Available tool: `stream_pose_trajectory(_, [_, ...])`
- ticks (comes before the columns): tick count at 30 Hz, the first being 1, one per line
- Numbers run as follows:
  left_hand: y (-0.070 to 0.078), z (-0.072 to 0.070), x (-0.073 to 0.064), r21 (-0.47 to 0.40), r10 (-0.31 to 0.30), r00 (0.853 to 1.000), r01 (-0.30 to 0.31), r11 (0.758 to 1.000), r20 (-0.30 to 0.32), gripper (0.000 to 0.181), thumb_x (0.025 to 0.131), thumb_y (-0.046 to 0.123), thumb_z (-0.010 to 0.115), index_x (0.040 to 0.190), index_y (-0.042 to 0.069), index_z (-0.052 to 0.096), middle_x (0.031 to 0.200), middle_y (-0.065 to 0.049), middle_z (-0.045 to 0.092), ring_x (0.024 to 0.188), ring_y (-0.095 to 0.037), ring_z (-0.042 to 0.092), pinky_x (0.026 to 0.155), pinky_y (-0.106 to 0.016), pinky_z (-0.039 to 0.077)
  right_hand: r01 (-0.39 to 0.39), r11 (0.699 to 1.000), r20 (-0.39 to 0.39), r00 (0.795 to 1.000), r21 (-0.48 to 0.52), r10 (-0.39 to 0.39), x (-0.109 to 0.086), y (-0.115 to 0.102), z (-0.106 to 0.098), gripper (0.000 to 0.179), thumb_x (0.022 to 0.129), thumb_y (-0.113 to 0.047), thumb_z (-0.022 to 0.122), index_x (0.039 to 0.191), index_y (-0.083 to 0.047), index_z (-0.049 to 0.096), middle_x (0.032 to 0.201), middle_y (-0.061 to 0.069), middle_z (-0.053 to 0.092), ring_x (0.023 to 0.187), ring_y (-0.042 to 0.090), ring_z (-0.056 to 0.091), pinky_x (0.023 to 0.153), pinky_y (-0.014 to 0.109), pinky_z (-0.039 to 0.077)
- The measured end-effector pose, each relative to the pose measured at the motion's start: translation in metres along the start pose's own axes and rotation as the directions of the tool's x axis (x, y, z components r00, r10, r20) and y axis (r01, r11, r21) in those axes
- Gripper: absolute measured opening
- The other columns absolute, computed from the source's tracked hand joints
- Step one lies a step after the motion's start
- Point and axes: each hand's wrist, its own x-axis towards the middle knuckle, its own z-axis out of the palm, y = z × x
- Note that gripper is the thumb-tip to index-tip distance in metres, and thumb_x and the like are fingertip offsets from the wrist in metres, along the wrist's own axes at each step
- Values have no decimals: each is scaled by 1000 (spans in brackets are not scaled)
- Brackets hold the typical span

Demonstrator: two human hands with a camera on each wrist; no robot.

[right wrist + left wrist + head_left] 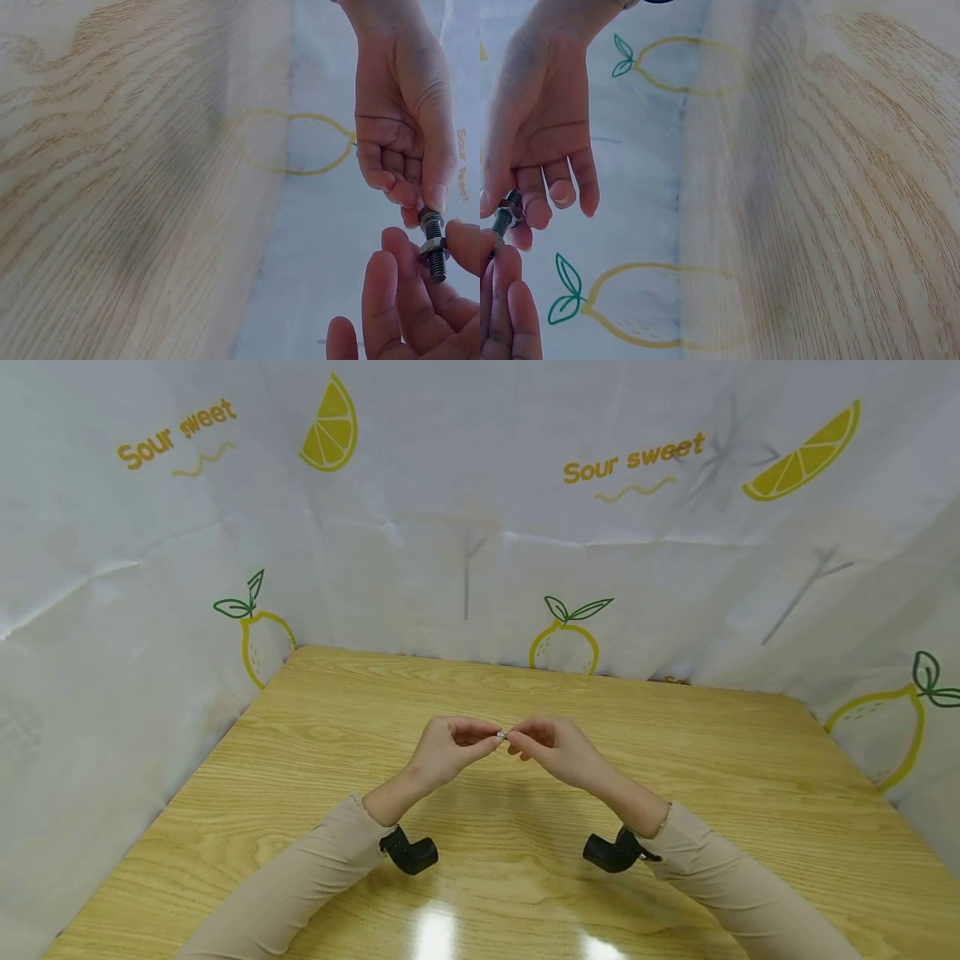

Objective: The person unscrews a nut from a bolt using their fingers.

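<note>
Out over the table, my left hand (441,755) and right hand (561,752) meet fingertip to fingertip around a small metal bolt (434,229). In the right wrist view the left hand (401,105) pinches the bolt at its upper end between thumb and fingers. A hex nut (433,248) sits partway along the thread, and the bolt's threaded tip sticks out beyond it. My right thumb and fingertips hold the nut from both sides. The left wrist view also shows the nut (510,204), close to the right hand's (551,120) fingers; the bolt's other end is hidden by the left fingers.
The wood-grain table (300,827) spreads under both hands. White curtain (420,585) with lemon prints surrounds it at the back and sides. A black wrist camera (411,853) hangs at the left cuff, another black camera (611,852) at the right.
</note>
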Motion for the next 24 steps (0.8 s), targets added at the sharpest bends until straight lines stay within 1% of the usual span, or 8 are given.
stream_pose_trajectory(1, [0, 0, 0, 3, 1, 1000, -1, 1000, 0, 24, 88, 14, 66, 108, 2, 70, 105, -17, 70, 90, -24, 68, 76, -28, 57, -6, 1000, 3, 1000, 6, 6, 0, 0, 0, 27, 96, -20, 53, 110, 1, 63, 99, 19, 68, 89, 35, 64, 80, 47, 53])
stream_pose_trajectory(3, [0, 0, 0, 9, 8, 1000, -8, 1000, -2, 23, 87, 14, 66, 107, 2, 70, 105, -18, 70, 89, -22, 69, 75, -28, 57, -7, 1000, -5, 1000, 3, 7, -1, -1, 0, 24, 95, -18, 56, 108, 1, 63, 99, 19, 68, 91, 36, 65, 79, 42, 55])
stream_pose_trajectory(9, [0, 0, 0, 3, 15, 1000, -15, 1000, 1, 23, 87, 13, 66, 107, 2, 70, 105, -18, 70, 90, -29, 68, 74, -27, 57, -1, 1000, -43, 999, 18, 2, -1, -2, 0, 22, 88, -13, 64, 106, -2, 61, 103, 18, 64, 87, 24, 65, 73, 24, 53])
stream_pose_trajectory(13, [0, 0, 1, 1, 17, 1000, -17, 1000, 0, 23, 87, 12, 66, 107, 1, 70, 105, -18, 69, 91, -29, 68, 75, -28, 57, -2, 1000, -26, 1000, 18, 3, -1, -2, 0, 28, 90, -16, 63, 113, -1, 59, 107, 19, 62, 88, 22, 65, 74, 25, 54])
stream_pose_trajectory(16, [0, 0, 1, 8, 21, 1000, -21, 1000, 0, 23, 87, 12, 66, 107, 1, 70, 105, -18, 69, 90, -27, 68, 75, -28, 57, -10, 1000, 0, 1000, 5, 10, -1, -2, 0, 30, 94, -20, 57, 116, 1, 59, 106, 19, 65, 91, 30, 65, 78, 36, 55])
stream_pose_trajectory(19, [-1, -1, 0, 5, 26, 1000, -26, 1000, 2, 23, 87, 12, 65, 107, 1, 70, 105, -19, 69, 90, -29, 68, 75, -28, 57, -23, 1000, 7, 1000, 4, 23, -1, -3, 0, 31, 96, -22, 53, 114, 2, 61, 102, 19, 67, 92, 37, 63, 81, 45, 54])
stream_pose_trajectory(21, [-1, -1, 0, 3, 31, 1000, -31, 1000, 3, 23, 87, 12, 65, 107, 1, 70, 105, -19, 69, 91, -29, 68, 75, -28, 57, -25, 1000, -2, 1000, 4, 25, -1, -3, 1, 28, 96, -21, 54, 111, 2, 62, 100, 19, 68, 93, 38, 64, 81, 43, 54])
stream_pose_trajectory(24, [-1, -1, 0, 1, 32, 999, -32, 999, 2, 23, 87, 12, 65, 107, 0, 70, 105, -19, 69, 91, -29, 68, 75, -28, 57, -15, 1000, -25, 1000, 6, 15, -1, -2, 1, 23, 92, -17, 59, 108, -1, 63, 101, 17, 67, 91, 34, 65, 76, 32, 55])
